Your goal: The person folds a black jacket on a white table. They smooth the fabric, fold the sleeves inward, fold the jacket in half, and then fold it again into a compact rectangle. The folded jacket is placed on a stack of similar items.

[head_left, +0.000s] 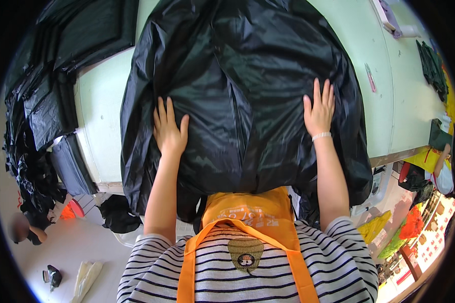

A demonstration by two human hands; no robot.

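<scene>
Broadly spread, glossy black garment (273,65), creased, sleeves at sides

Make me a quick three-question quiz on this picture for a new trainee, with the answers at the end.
1. Which wrist wears the narrow pale bracelet?
2. True or false: both hands are clenched into fists.
3. On the pale green table, the slim pink pen-like tool lies: A) left of the shiny black fabric garment; B) on top of it; C) right of it.

Key: 1. The right. 2. False: the left hand and right hand rest open on the garment. 3. C.
</scene>
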